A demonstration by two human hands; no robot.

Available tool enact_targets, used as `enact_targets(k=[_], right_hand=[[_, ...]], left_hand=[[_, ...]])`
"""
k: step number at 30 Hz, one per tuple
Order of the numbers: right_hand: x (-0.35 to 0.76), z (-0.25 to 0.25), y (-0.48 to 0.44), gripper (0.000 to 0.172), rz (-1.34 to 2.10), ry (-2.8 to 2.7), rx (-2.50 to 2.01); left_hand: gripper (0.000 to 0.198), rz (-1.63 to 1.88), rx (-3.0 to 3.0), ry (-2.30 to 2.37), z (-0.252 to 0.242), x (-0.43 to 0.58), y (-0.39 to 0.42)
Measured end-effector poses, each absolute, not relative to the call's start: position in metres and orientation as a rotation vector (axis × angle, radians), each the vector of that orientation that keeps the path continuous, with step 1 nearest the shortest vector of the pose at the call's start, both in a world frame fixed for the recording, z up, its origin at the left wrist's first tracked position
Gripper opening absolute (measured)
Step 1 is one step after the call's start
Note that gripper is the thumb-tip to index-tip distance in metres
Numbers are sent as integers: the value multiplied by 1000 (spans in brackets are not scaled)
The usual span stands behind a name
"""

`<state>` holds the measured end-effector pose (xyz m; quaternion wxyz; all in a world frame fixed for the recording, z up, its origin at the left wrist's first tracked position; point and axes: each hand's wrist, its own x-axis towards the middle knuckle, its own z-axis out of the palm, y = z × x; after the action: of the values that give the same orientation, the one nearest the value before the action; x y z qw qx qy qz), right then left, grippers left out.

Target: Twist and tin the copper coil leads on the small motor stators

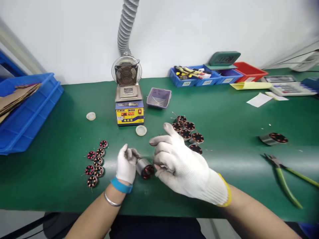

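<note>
My left hand (126, 164), in a white glove with grey fingertips, grips a motor stator (143, 166). The stator is a silvery cylinder, tilted so that its end with dark copper windings faces right and towards me. My right hand (178, 162), gloved in white with a yellow cuff, is close to that end with several fingers curled in. Its fingertips meet near the windings, and whatever may be between them is hidden or too small to make out. Behind the right hand stands a group of similar stators (197, 137), partly covered by it.
Smaller wound stators (99, 171) lie at left. A yellow-blue solder pot (129, 114) stands at the back beside a purple tray (159, 98) and a shallow white cap (141, 130). Green-handled pliers (281, 176) and a lone stator (273, 138) lie right; a blue crate (32, 116) stands left.
</note>
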<state>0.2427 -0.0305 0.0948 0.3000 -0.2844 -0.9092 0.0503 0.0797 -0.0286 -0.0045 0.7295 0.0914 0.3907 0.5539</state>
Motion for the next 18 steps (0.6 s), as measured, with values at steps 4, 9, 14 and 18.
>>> enact_targets(k=[4,9,14,18], right_hand=[[240,94,-26,11,146,-2433,-745],[248,96,-27,8,107,-2450,-773],[244,101,-27,10,136,-2444,-769],[245,92,-24,12,227,-2413,-791]], left_hand=[[53,692,374,701,-5,86,-36],[33,974,311,599,6,85,-41],[51,1044,157,684,4,78,-29],[58,586,396,615,-3,87,-37]])
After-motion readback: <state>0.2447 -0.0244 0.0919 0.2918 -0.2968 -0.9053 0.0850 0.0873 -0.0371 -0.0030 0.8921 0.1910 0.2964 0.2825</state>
